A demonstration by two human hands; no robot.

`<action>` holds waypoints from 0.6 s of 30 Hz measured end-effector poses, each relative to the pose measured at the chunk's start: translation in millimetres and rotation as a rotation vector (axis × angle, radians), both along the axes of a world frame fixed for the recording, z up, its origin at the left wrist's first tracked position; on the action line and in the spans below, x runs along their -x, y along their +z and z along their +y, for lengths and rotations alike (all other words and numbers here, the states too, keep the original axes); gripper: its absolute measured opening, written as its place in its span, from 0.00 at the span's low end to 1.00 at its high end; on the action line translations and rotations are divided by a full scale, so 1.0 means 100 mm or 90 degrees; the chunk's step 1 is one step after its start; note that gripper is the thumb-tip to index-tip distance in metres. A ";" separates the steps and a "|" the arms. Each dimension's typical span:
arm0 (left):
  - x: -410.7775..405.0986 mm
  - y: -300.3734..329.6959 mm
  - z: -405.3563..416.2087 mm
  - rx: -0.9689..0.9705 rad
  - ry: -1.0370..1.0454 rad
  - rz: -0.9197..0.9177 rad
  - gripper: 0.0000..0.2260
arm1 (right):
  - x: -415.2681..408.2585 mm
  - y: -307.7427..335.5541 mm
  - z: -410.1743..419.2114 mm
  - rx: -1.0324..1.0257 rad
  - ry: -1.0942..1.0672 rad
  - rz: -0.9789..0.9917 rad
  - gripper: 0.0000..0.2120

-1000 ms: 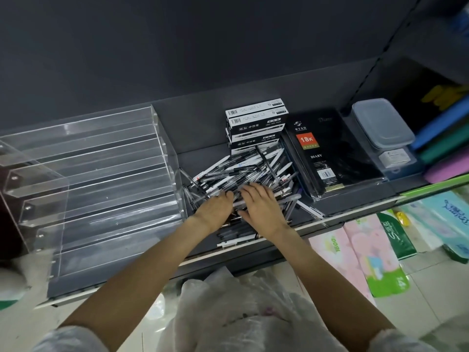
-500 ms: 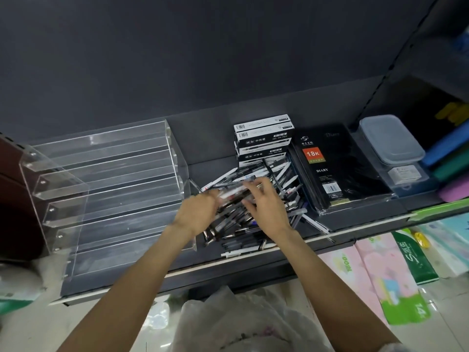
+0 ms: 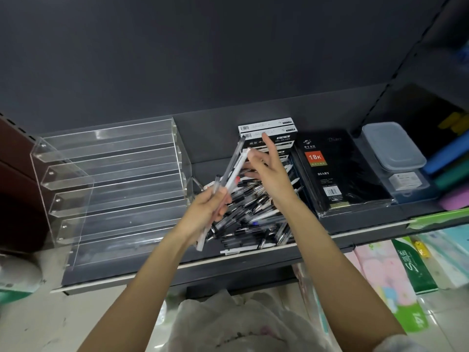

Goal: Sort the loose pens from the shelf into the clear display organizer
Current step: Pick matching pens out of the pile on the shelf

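Note:
A heap of loose black and white pens (image 3: 253, 217) lies on the dark shelf (image 3: 368, 224). My left hand (image 3: 203, 212) is raised above the heap's left side and grips a small bunch of pens (image 3: 234, 165) that point up and to the right. My right hand (image 3: 269, 171) is lifted above the heap beside them, its fingers spread, and its thumb and a fingertip touch the top end of a white pen in the bunch. The clear tiered display organizer (image 3: 111, 184) stands to the left of the heap, its troughs bare.
Stacked black-and-white pen boxes (image 3: 269, 133) stand behind the heap. Black wrapped diaries (image 3: 337, 174) lie to the right, then a lidded plastic box (image 3: 393, 146). A white plastic bag (image 3: 241, 323) hangs below the shelf edge, and tissue packs (image 3: 396, 280) sit lower right.
Both hands have risen off the pile. My left hand has lifted a bunch of pens out of it, and my right hand has opened up at their tips.

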State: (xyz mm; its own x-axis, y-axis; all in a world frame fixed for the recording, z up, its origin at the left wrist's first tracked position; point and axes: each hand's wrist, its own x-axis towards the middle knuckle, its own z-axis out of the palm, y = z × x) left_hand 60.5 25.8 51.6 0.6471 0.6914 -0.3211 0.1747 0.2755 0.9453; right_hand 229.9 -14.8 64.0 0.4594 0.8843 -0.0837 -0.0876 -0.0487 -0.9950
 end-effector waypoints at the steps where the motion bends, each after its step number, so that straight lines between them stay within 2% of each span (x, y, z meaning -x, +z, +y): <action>1: 0.00 -0.01 -0.04 -0.003 -0.015 0.004 0.10 | -0.02 0.01 0.01 0.004 0.017 0.006 0.31; 3: 0.00 -0.03 -0.10 -0.012 -0.043 0.014 0.09 | -0.04 0.03 0.02 0.019 0.058 -0.044 0.29; 6: -0.01 -0.03 -0.18 0.017 -0.042 -0.007 0.06 | -0.03 0.05 0.02 0.041 0.109 -0.147 0.15; 8: 0.00 -0.03 -0.20 0.033 -0.027 -0.009 0.07 | -0.03 0.06 0.01 0.040 0.122 -0.142 0.10; 13: 0.06 -0.04 -0.20 0.047 -0.021 0.027 0.07 | 0.00 0.04 0.02 0.072 0.198 -0.162 0.09; 18: 0.07 -0.04 -0.20 0.176 -0.016 -0.030 0.07 | -0.01 0.01 0.11 0.102 0.253 -0.171 0.07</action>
State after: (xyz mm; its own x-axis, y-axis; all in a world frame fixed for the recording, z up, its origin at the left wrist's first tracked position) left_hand 53.2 5.8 47.2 0.6817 0.5653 -0.4645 0.1425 0.5202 0.8421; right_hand 230.8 -3.9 64.7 0.1134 0.9810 -0.1576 0.2269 -0.1800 -0.9571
